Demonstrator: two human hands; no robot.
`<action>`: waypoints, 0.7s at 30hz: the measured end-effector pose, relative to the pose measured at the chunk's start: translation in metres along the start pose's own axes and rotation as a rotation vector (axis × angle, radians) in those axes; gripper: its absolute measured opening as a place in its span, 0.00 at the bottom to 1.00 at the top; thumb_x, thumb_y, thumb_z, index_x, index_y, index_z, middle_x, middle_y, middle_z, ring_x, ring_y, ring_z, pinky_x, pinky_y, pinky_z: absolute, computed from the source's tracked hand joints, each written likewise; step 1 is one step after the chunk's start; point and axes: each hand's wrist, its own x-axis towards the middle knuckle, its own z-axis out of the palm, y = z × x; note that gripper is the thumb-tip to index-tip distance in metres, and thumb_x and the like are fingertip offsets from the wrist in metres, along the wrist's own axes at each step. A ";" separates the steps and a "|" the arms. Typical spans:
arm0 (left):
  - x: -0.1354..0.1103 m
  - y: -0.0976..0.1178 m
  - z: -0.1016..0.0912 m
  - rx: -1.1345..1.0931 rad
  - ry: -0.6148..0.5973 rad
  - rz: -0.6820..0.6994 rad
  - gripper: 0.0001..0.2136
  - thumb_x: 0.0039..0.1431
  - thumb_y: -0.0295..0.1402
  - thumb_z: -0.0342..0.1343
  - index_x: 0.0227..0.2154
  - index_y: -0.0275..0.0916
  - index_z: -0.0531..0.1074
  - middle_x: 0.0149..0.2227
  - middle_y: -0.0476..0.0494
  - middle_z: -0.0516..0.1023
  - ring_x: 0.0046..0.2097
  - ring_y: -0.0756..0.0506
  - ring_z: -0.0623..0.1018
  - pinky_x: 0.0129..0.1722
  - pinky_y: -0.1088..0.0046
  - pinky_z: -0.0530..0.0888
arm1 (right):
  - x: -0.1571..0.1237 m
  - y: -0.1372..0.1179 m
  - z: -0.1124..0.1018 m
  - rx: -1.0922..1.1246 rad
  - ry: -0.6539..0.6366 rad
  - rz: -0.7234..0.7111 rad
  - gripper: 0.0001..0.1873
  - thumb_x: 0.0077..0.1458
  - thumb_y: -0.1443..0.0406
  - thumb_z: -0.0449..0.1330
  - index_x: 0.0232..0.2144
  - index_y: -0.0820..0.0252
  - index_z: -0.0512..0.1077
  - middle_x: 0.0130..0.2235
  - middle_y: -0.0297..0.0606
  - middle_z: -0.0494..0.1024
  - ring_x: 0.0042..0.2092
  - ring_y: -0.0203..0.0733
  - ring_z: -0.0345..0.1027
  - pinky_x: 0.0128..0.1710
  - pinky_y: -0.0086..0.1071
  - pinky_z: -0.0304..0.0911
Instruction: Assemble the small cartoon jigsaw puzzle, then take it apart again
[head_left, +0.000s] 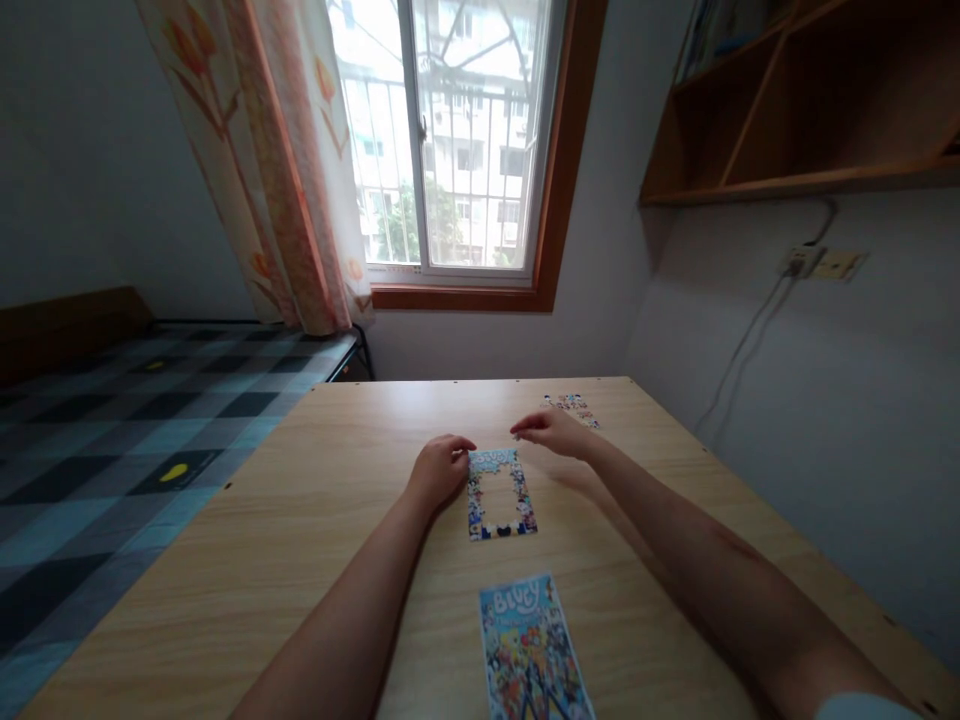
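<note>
A partly assembled jigsaw puzzle (475,500) lies flat on the table, its colourful border joined around a bare middle. My left hand (441,468) rests at its upper left corner, fingers loosely bent and apart, touching the edge and holding nothing. Just beyond the upper right corner, my right hand (551,432) is raised a little, thumb and fingers pinched on a small puzzle piece (516,436) that barely shows. Several loose puzzle pieces (575,403) lie behind that hand, partly hidden by it. Nearer to me is a picture sheet or box lid (531,640) printed "Bluey".
The wooden table (360,560) carries all of this. A bed with a checked cover (180,420) stands at the left, below a curtain (277,180) and window. On the right wall are a shelf (750,185) and a socket with a hanging cable (739,350).
</note>
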 end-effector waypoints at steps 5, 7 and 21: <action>-0.005 0.008 0.002 0.070 -0.056 0.156 0.13 0.55 0.24 0.53 0.37 0.40 0.81 0.40 0.43 0.82 0.43 0.43 0.79 0.49 0.65 0.75 | -0.007 0.013 0.040 -0.029 0.038 -0.049 0.10 0.51 0.63 0.65 0.35 0.61 0.82 0.32 0.38 0.83 0.34 0.39 0.72 0.35 0.30 0.64; -0.006 0.012 0.003 0.066 -0.066 0.181 0.13 0.56 0.24 0.53 0.37 0.40 0.81 0.40 0.43 0.82 0.44 0.43 0.79 0.49 0.66 0.75 | -0.007 0.017 0.047 -0.043 0.087 -0.067 0.09 0.50 0.63 0.66 0.33 0.62 0.81 0.31 0.37 0.82 0.32 0.38 0.71 0.33 0.29 0.63; -0.006 0.006 0.010 0.038 -0.127 0.242 0.11 0.54 0.25 0.57 0.33 0.44 0.83 0.40 0.47 0.83 0.44 0.44 0.78 0.50 0.66 0.73 | -0.018 0.010 0.059 -0.101 0.172 -0.059 0.08 0.51 0.62 0.66 0.32 0.58 0.83 0.30 0.37 0.83 0.31 0.39 0.72 0.32 0.29 0.61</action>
